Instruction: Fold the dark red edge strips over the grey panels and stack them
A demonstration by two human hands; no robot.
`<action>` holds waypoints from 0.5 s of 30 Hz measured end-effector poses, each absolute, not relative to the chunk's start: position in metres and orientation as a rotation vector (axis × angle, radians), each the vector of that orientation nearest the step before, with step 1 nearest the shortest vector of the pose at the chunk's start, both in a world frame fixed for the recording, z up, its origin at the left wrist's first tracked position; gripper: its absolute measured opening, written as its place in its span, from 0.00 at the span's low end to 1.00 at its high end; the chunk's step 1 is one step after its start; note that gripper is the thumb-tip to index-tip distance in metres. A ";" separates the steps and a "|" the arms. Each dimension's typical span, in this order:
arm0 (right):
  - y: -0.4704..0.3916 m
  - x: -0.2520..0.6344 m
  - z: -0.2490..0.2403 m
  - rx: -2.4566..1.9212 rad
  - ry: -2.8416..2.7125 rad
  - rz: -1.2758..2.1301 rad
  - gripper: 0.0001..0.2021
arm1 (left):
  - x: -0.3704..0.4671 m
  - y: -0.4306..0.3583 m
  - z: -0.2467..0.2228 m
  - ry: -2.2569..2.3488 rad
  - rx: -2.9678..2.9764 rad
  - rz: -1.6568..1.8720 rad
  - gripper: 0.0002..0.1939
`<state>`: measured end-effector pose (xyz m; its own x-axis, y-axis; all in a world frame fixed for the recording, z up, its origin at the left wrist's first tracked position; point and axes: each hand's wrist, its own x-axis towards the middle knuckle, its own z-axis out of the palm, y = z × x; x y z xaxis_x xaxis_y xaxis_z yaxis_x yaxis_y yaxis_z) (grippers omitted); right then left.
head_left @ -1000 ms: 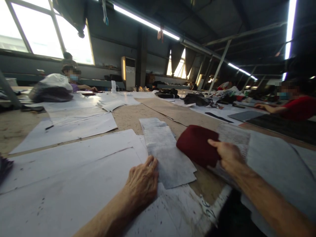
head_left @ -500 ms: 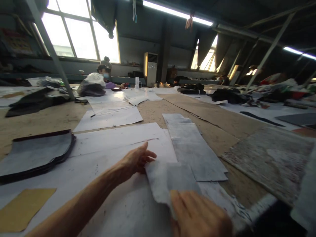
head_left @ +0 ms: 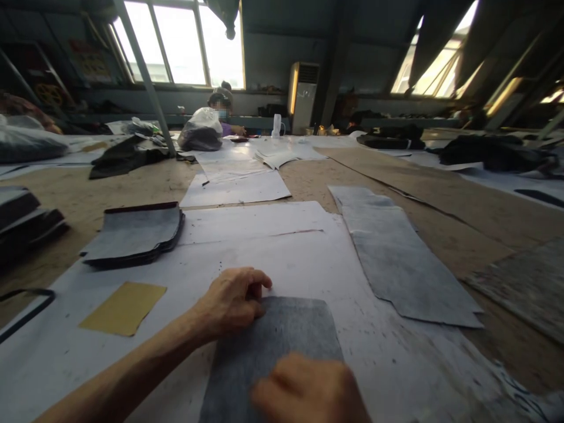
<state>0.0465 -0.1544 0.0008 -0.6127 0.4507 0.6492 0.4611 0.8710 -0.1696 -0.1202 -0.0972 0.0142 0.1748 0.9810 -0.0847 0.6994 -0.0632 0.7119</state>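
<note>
A grey-blue sheet (head_left: 282, 329) lies on the white paper (head_left: 291, 258) at the bottom middle. At its upper left corner is my left hand (head_left: 238, 299), fingers curled with thumb and fingertips near together; what they pinch, if anything, is too small to tell. My right hand (head_left: 308, 388), blurred by motion, is over the lower part of the same sheet with its fingers bent; its fingertips cannot be made out. To the right lies a long grey piece (head_left: 392, 252). A stack of dark-edged grey pieces (head_left: 138, 232) and a tan card (head_left: 126, 308) are on the left.
More dark stacked pieces (head_left: 26, 223) sit at the far left, near a black curved strip (head_left: 30, 314). Brown sheets (head_left: 432, 188) spread to the right. Farther back are a filled plastic bag (head_left: 202, 129), a metal post (head_left: 147, 76) and a masked person (head_left: 222, 108).
The view has turned right to left. The grey-blue sheet now lies flatter before me, where a lighter piece was between my hands. My left hand's fingers have curled in at its corner.
</note>
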 end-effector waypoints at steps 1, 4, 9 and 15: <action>-0.143 0.055 0.008 -0.712 -2.297 0.059 0.08 | -0.120 -0.099 0.014 1.574 1.858 0.586 0.17; -0.108 0.078 0.021 -0.964 -2.327 0.039 0.10 | -0.121 -0.102 0.013 1.523 1.949 0.628 0.16; -0.085 0.091 0.015 -0.995 -2.496 0.066 0.14 | -0.125 -0.105 0.010 1.421 2.092 0.686 0.16; -0.093 0.094 0.009 -0.791 -2.495 -0.096 0.10 | -0.133 -0.108 0.002 1.185 2.479 0.829 0.16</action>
